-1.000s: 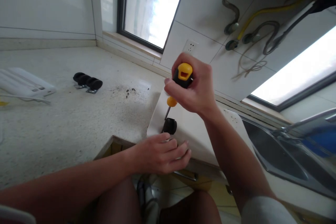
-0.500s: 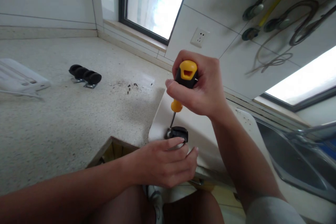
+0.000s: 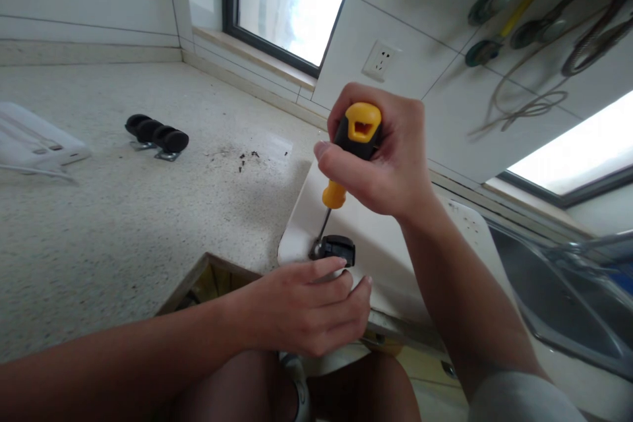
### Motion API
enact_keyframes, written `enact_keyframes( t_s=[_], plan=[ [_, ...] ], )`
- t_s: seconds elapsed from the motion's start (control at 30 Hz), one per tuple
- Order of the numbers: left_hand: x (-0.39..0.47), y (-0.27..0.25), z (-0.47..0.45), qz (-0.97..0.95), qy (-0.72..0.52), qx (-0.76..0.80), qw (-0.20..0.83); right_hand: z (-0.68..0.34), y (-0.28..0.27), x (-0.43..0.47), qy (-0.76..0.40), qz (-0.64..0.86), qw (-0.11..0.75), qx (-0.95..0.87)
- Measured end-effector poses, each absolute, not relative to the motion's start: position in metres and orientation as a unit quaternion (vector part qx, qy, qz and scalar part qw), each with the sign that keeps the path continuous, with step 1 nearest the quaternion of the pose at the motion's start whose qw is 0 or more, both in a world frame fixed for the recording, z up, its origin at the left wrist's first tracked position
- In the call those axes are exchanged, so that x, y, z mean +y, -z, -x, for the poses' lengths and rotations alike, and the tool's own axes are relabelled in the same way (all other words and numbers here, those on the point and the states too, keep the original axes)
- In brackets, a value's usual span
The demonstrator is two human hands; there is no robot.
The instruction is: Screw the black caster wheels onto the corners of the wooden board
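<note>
My right hand point(image 3: 380, 151) is wrapped round the yellow and black handle of a screwdriver point(image 3: 363, 125), its thumb laid along the side. The thin metal shaft slants down to a small black caster wheel point(image 3: 339, 249), and the tip meets the metal part at the caster's left end. My left hand point(image 3: 316, 303) steadies that caster on a white board point(image 3: 386, 244), fingertips at its near side; the thumb is hidden. More black casters point(image 3: 155, 135) with metal plates stand together on the speckled counter point(image 3: 123, 224) at the left.
Dark crumbs point(image 3: 247, 158) lie scattered on the counter. At the far left is a white power bank point(image 3: 39, 138) with a cable. A metal sink point(image 3: 554, 290) is to the right of the board. An open drawer point(image 3: 212, 277) shows below the counter edge. Pipes and a socket point(image 3: 380, 60) are on the wall.
The screwdriver handle has turned slightly and leans a little further right with my right hand. My left hand and the caster stay nearly in place. The whole view has shifted slightly.
</note>
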State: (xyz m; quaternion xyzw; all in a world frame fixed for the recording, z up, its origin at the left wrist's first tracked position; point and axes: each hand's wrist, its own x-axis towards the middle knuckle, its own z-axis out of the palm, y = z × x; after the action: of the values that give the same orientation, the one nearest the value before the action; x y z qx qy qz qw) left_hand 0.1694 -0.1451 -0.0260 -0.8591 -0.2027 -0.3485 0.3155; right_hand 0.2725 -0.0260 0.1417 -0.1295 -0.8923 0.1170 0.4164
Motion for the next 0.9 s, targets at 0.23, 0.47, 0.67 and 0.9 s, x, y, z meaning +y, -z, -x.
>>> enact_keyframes(
  t_s=[0.23,0.47,0.67,0.9],
  plan=[
    [-0.1475,0.0257,-0.1692,0.858,0.344,-0.215,0.314,-0.2729,-0.1393,-0.0274,-0.118,0.140,0.413,-0.892],
    [-0.1489,0.0254,-0.1692,0.858,0.343,-0.222,0.312,-0.2742,-0.1370,-0.0307,-0.129,0.139,0.415,-0.890],
    [-0.1491,0.0251,-0.1688,0.859,0.343,-0.221,0.310,-0.2778,-0.1414,-0.0349,-0.131,0.077,0.471,-0.869],
    [-0.1499,0.0266,-0.1687,0.864,0.337,-0.223,0.300,-0.2759,-0.1380,-0.0325,-0.105,0.127,0.439,-0.883]
  ],
)
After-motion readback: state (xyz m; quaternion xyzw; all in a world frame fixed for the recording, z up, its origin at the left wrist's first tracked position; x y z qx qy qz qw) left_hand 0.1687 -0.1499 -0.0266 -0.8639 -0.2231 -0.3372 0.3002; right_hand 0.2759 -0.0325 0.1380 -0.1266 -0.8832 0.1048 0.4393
